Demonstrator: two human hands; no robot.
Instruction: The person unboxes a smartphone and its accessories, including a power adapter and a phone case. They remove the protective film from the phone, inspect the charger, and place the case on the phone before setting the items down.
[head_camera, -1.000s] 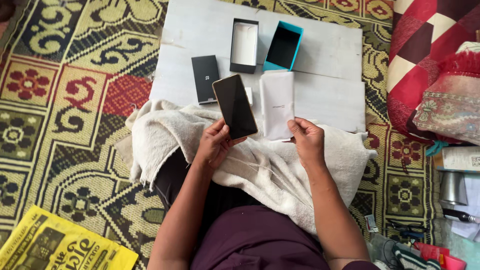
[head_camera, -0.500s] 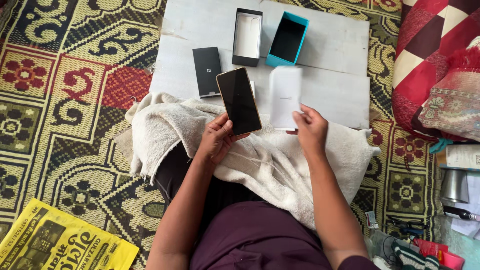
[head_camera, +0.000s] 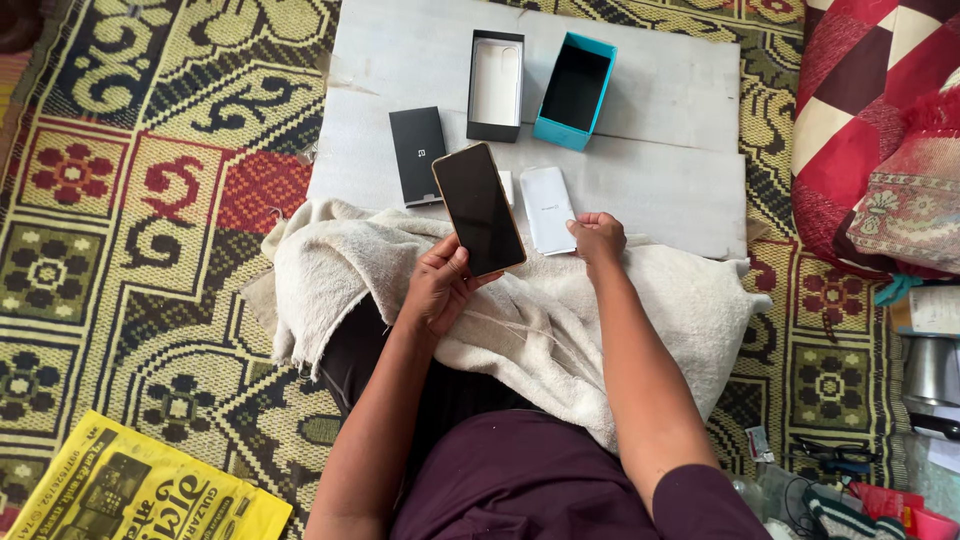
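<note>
Two hands are busy: the left hand grips a dark phone by its lower end, screen up, above the towel. A moment ago the right hand held the white sleeve lifted; now that sleeve lies flat on the pale board, fingertips pinching its near corner. Beyond both hands sit two open boxes, black and teal.

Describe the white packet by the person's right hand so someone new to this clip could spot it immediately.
Start at the pale grey board lying on the patterned mat. Near its front edge, just right of the dark phone held in the left hand, lies the flat white packet, with the right hand at its lower corner. Unlike the open boxes behind it, it is flat and plain white.
</note>
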